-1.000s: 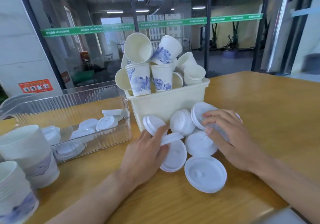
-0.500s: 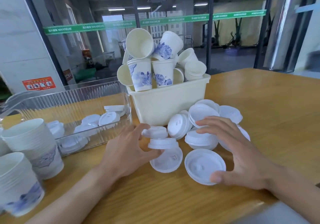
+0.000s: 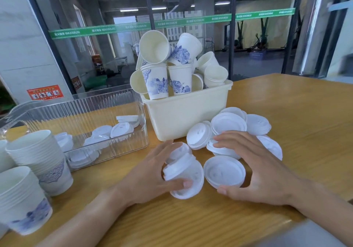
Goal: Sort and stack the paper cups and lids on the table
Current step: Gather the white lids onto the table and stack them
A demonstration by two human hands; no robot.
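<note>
Your left hand (image 3: pixel 150 172) grip pinches small stack of white plastic lids (image 3: pixel 181 168); flat white plastic lid (image 3: pixel 224 172) lies just right of it, inside your right hand (image 3: pixel 261 172) spread, empty grip.

Left hand (image 3: pixel 150 174) curled, thumb and fingers pinching; right hand (image 3: pixel 261 172) arched, fingers spread, thumb tucked low.
</note>
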